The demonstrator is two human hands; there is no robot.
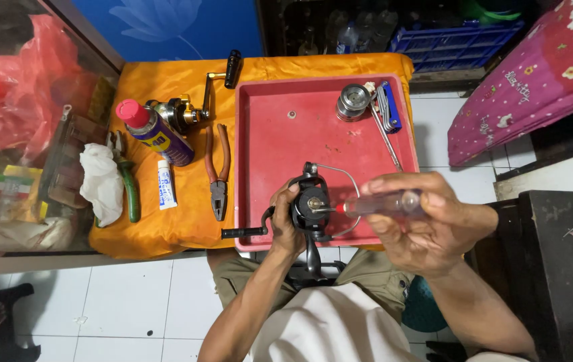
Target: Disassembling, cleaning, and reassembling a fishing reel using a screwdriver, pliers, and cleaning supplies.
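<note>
A low table is covered with an orange cloth point(165, 231), and a red plastic tray point(279, 144) is placed on its right part. Over the near edge of this tray a black spinning reel point(308, 209) is held, with its crank handle point(243, 232) pointing to the left and its wire bail point(348, 181) arching to the right. The reel body is gripped by the left hand point(285, 221), fingers wrapped firmly around it. A screwdriver with a clear handle point(383, 203) is pinched by the right hand point(420, 224), and its tip is set against the side of the reel. The step in hand is judged to be the turning of a side screw. For the next move, the reel must be kept steady and the blade kept straight in the screw.

On the tray's far side a metal spool point(353, 102) and a blue hex key set point(389, 107) are seen. On the cloth are laid a spray can with a red cap point(155, 131), a second golden reel point(189, 107), pliers with brown grips point(218, 171), a white rag point(102, 181) and a small white tube point(165, 184).
</note>
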